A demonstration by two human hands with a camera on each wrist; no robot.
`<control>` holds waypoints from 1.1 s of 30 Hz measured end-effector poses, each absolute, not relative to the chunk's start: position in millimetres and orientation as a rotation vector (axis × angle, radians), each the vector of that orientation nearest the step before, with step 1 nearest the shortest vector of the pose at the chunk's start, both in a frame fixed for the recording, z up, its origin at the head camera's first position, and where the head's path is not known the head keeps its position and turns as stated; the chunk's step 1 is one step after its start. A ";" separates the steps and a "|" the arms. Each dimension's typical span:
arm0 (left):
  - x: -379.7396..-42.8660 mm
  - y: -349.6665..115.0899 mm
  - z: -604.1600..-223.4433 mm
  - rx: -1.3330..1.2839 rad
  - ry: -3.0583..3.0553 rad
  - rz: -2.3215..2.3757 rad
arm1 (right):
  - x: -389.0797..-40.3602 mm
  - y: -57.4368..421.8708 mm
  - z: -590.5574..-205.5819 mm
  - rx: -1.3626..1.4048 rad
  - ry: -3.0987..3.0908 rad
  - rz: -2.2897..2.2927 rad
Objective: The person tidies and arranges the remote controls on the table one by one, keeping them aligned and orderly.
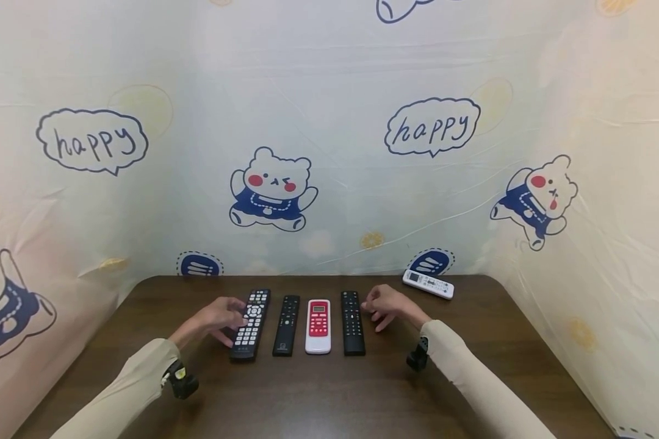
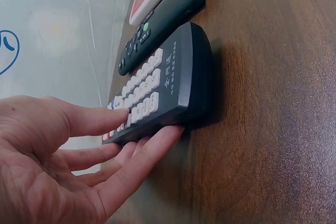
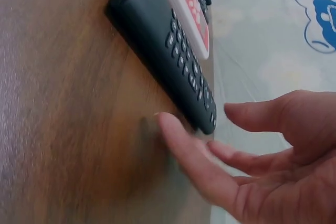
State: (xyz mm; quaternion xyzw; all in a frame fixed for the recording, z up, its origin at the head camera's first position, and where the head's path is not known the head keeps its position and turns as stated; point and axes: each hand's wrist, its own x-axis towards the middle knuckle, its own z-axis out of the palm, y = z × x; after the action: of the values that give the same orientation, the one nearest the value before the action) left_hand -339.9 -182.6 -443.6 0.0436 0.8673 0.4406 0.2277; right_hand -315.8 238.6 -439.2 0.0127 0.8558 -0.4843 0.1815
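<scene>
In the head view my left hand (image 1: 219, 318) is at the left side of a large black remote control (image 1: 250, 329) with white keys. The left wrist view shows one digit of that hand (image 2: 58, 150) over the keys and the other fingers along the remote's side edge, pinching it. My right hand (image 1: 387, 305) is just right of a slim black remote (image 1: 354, 326). In the right wrist view this hand (image 3: 262, 166) has its fingers loosely bent and apart, with nothing between them, near the far end of the slim remote.
Between the hands lie another black remote (image 1: 286, 326) and a white remote with a red face (image 1: 318, 341), roughly parallel. A white remote (image 1: 428, 285) lies slanted at the table's back right. The brown wooden table (image 1: 329, 396) meets a printed cloth backdrop (image 1: 340, 140) behind.
</scene>
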 end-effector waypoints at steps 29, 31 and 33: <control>-338.7 -182.4 -444.3 0.118 2.393 1.230 | -350.9 283.4 -446.5 -0.206 2.942 -1.103; -338.5 -182.6 -444.1 0.112 2.390 1.232 | -351.6 286.0 -446.6 -0.225 2.974 -1.057; -338.2 -183.1 -444.3 0.112 2.387 1.235 | -351.5 288.0 -446.2 -0.240 2.997 -1.025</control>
State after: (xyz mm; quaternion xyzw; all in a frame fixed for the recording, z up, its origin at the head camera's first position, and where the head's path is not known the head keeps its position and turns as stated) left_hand -338.2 -183.1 -444.3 0.0407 0.8649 0.4476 0.2237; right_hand -351.5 288.0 -446.2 -0.0756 0.9433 -0.3227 -0.0173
